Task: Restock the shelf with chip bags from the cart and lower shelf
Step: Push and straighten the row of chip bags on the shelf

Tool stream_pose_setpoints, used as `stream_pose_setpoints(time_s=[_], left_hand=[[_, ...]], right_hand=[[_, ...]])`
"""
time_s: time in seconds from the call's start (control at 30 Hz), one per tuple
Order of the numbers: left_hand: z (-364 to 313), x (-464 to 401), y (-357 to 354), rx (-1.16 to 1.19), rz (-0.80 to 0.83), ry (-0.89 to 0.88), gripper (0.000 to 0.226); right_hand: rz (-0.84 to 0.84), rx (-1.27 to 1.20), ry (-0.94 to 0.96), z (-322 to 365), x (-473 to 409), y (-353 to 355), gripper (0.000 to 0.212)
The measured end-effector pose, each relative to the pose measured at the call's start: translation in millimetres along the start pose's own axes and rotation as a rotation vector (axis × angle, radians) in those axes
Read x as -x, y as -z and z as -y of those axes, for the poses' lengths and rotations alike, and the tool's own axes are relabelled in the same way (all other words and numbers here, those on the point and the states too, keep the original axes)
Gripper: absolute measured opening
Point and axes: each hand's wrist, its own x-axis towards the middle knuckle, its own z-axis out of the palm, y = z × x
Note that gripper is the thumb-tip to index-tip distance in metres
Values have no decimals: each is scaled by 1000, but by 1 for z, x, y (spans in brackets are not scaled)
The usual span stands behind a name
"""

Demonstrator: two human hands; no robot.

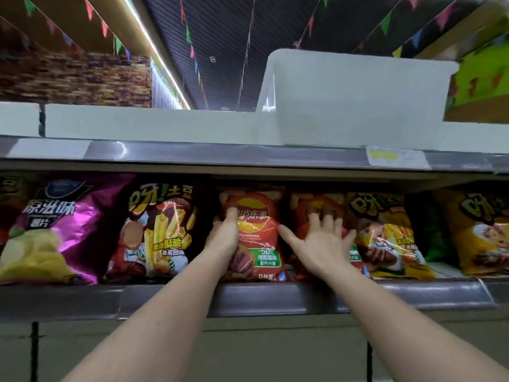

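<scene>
A red Lay's chip bag stands upright in the middle of the shelf. My left hand grips its left edge, thumb on the front and fingers behind. Just to its right stands a second red chip bag, mostly hidden. My right hand lies flat against this second bag with its fingers spread and straight. Both forearms reach up from below.
Left of the red bags stand a dark fries bag and a purple chip bag. To the right are a yellow fries bag and another yellow bag. A white bin sits on the top shelf.
</scene>
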Motion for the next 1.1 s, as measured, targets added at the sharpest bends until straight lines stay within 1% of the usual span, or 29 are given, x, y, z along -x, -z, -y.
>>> stream_pose_setpoints(time_s=[0.07, 0.13, 0.2, 0.27, 0.37, 0.43, 0.5, 0.53, 0.6, 0.63, 0.67, 0.77, 0.83, 0.97, 1.03, 1.1], left_hand=[[-2, 3, 0, -8, 3, -1, 76], [-4, 6, 1, -64, -19, -20, 70], [-7, 14, 4, -172, -57, -45, 66], [-12, 29, 10, -290, -90, -106, 65], [-12, 51, 21, -417, -145, -326, 59], [-11, 63, 34, -413, -218, -499, 50], [-11, 70, 54, -393, -346, -636, 42], [-12, 71, 66, -400, -425, -666, 40], [-14, 67, 93, -436, -545, -626, 39], [-14, 63, 106, -449, -565, -564, 41], [-13, 57, 119, -450, -549, -489, 44], [-8, 39, 144, -399, -378, -275, 57], [-4, 30, 151, -351, -254, -196, 62], [2, 10, 162, -333, -104, -153, 74], [4, 0, 163, -293, -28, -105, 77], [8, -6, 161, -243, 31, -68, 79]], right_hand=[[26, 52, -7, 2, 1, 2, 87], [32, 84, -12, 3, 2, 3, 87], [0, 80, -10, 5, 4, 4, 85], [-60, 56, 39, 9, 9, 3, 77], [-127, -30, 197, 22, 18, 4, 67], [-131, -96, 299, 36, 23, 5, 65], [-96, -175, 340, 48, 29, 4, 63], [-69, -205, 342, 53, 32, 2, 62], [-27, -223, 322, 58, 37, 0, 61], [-20, -216, 311, 61, 39, 0, 61], [-24, -206, 307, 65, 39, 0, 62], [-59, -192, 320, 90, 40, 2, 63], [-46, -188, 307, 111, 43, 0, 63], [-17, -105, 199, 139, 40, -7, 70], [7, -97, 122, 143, 38, -12, 75], [33, -54, 90, 145, 38, -19, 80]])
